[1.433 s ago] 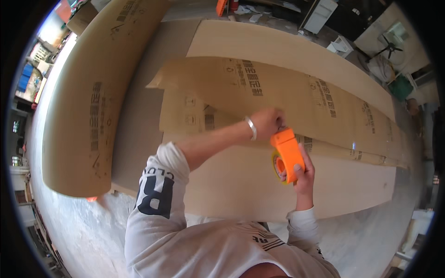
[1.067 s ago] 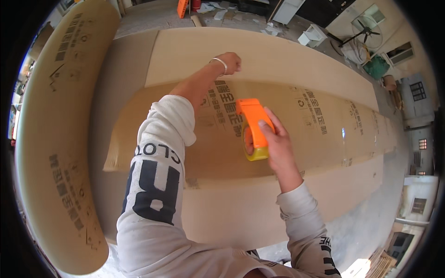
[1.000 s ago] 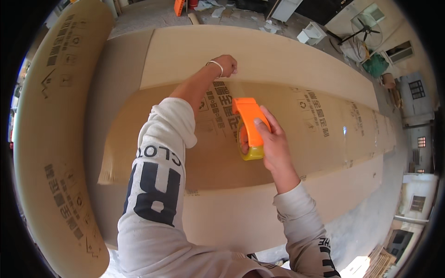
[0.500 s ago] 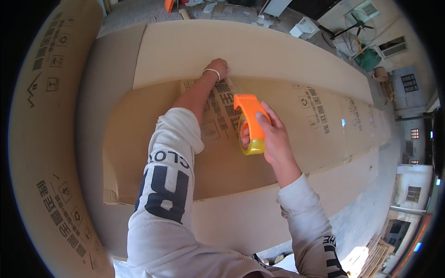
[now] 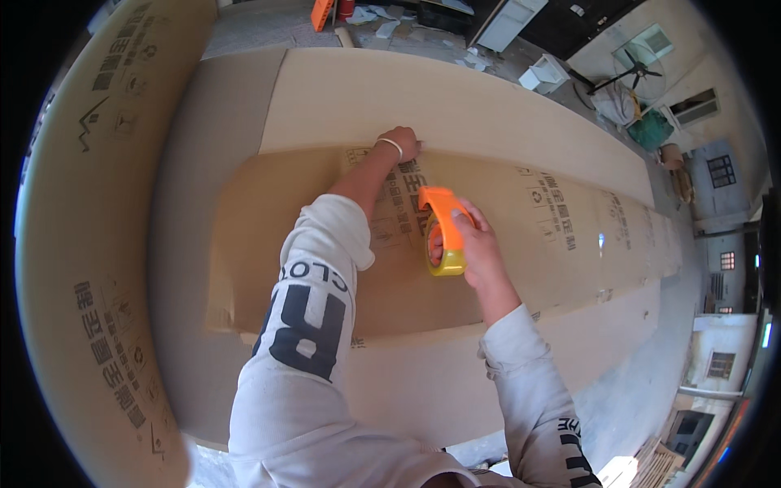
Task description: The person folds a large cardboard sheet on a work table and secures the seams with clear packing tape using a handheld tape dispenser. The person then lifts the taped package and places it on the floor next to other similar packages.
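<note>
A long, flat package wrapped in brown cardboard (image 5: pixel 301 276) lies across in front of me, with dark print on its top. My left hand (image 5: pixel 400 144) is at its far edge, fingers curled closed and facing away, so what they pinch or press is hidden. My right hand (image 5: pixel 482 248) grips an orange tape dispenser (image 5: pixel 450 213) just above the middle of the package. A yellowish tape roll (image 5: pixel 448 264) sits in the dispenser, and its toothed end points up and left. I cannot make out whether tape runs from it to my left hand.
Under the package lies a large pale board or sheet (image 5: pixel 366 89). A tall roll of printed cardboard (image 5: pixel 89 244) stands along the left. Beyond, the floor holds scraps, a white box-like piece (image 5: pixel 543 75) and a black fan (image 5: pixel 636 71). Wooden slats (image 5: pixel 651 465) lie at lower right.
The whole view has shifted, so everything sits a little lower and further right. Relative to the package, the dispenser has come slightly left. My left hand stays at the far edge, still closed.
</note>
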Tool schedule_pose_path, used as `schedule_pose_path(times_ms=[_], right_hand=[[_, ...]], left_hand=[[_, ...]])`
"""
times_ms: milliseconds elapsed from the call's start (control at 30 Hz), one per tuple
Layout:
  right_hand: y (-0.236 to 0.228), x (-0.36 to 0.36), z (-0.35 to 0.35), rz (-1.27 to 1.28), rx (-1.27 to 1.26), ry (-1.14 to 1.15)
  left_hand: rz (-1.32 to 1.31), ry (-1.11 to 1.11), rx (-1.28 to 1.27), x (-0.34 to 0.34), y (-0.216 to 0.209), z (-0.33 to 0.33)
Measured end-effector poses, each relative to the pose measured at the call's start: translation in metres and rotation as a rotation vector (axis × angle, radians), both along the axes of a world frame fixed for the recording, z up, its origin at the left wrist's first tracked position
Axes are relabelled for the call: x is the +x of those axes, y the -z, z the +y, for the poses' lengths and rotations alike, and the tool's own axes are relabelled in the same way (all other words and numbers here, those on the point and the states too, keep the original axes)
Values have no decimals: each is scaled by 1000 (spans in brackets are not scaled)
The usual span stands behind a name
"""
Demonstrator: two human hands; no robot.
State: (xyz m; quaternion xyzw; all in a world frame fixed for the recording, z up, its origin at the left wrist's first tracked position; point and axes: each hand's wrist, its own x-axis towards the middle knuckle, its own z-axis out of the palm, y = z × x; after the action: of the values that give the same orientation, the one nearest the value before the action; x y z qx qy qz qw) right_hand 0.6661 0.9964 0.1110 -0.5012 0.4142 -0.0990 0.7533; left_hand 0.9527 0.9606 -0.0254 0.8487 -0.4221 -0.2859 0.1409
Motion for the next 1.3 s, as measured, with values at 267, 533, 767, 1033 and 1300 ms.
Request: schedule_pose_path(times_ms=[267,533,767,1033,1300], right_hand=[[25,1,-3,-24,-139,-6],[6,3,1,-30,-106,-50],[21,-4,-6,-52,-98,-92],[26,-5,-4,-58,-115,-94],[15,-8,-2,-55,-107,-70]], left_hand=[[-153,-103,119,-48,-39,61],[-475,-129,417,-39,-68,177],[-469,-215,275,-52,-44,194],[-468,-341,100,-73,-17,221],[-428,-480,292,-136,-41,319]])
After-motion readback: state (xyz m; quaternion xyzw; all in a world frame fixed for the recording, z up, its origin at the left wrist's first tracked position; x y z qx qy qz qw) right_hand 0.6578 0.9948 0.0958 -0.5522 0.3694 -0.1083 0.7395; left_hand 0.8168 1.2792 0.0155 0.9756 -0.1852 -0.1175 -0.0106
